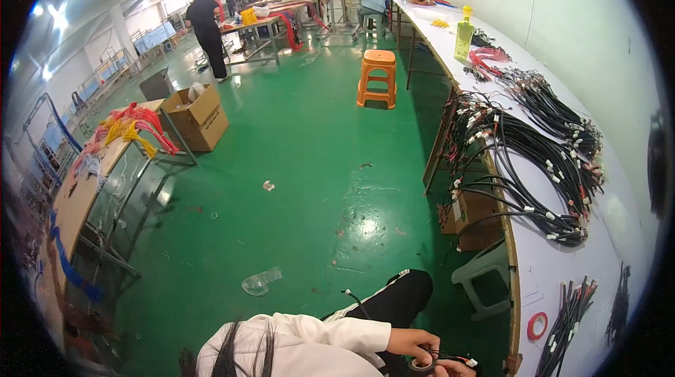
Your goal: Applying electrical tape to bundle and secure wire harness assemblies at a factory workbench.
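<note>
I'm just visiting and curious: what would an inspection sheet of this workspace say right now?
Surface: long white workbench along the right wall.
Job's things: roll of dark tape and a thin wire with a white connector, both at the hands.
Clutter: red tape ring, green bottle, scraps on the green floor.
Hands: left hand on the tape roll; right hand mostly cut off at the frame edge.
Cables: black harness bundles spread over the bench, some hanging off its edge.
Surroundings: orange stool, cardboard box, other people working at far tables.
</note>
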Demonstrator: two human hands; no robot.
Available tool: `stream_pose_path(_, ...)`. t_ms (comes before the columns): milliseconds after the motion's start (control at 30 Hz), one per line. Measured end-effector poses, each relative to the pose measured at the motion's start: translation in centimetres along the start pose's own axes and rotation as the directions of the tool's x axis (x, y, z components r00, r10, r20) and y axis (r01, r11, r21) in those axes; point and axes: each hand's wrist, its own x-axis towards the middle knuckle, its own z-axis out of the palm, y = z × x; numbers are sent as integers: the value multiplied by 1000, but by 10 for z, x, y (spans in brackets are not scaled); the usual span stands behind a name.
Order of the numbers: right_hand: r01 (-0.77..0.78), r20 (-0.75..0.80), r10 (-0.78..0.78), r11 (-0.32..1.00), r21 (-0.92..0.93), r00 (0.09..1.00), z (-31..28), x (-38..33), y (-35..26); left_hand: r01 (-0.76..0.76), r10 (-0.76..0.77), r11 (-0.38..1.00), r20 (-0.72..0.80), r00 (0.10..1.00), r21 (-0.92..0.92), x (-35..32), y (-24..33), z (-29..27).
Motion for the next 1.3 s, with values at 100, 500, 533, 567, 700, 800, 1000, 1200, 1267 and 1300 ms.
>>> stream_pose_path(100, 6, 24, -7, 998, 55, 1000, -2, 0, 5, -21, 21, 999, 10, 1000, -27, 1, -2, 1)
stream_pose_path(500, 11, 23, -10, 998, -58, 1000, -3, 0, -1, 28, -26, 998, -41, 999, 55, 0, -1, 1)
stream_pose_path(533, 53, 16, -52, 990, -129, 999, -2, 0, -2, 0, 5, 996, -57, 998, 93, 0, 0, 2)
stream_pose_path(567, 50, 12, -49, 990, -129, 999, -2, 0, -2, 0, 4, 996, -53, 999, 89, 0, 1, 2)
stream_pose_path(700, 293, 69, -295, 841, -454, 953, -2, 3, -1, 38, -37, 999, -20, 999, 37, -1, 7, 2)
stream_pose_path(800, 320, 83, -321, 816, -481, 943, -2, 4, 0, 37, -36, 999, -19, 999, 37, -2, 10, 2)
stream_pose_path(1000, 251, 133, -214, 878, -408, 968, -6, -2, -7, 58, -58, 998, 16, 998, -3, -2, 8, 5)
stream_pose_path(1200, 244, 213, -157, 841, -483, 964, -7, -4, -15, 60, -61, 998, 36, 997, 27, -2, 7, 8)
stream_pose_path(1267, 420, 244, -345, 677, -604, 906, -2, -2, -11, -1, -5, 992, 45, 999, 125, -4, 10, 10)
stream_pose_path(1300, 475, 297, -377, 595, -649, 878, 0, -1, -9, -17, 6, 981, 58, 998, 195, -6, 11, 9)
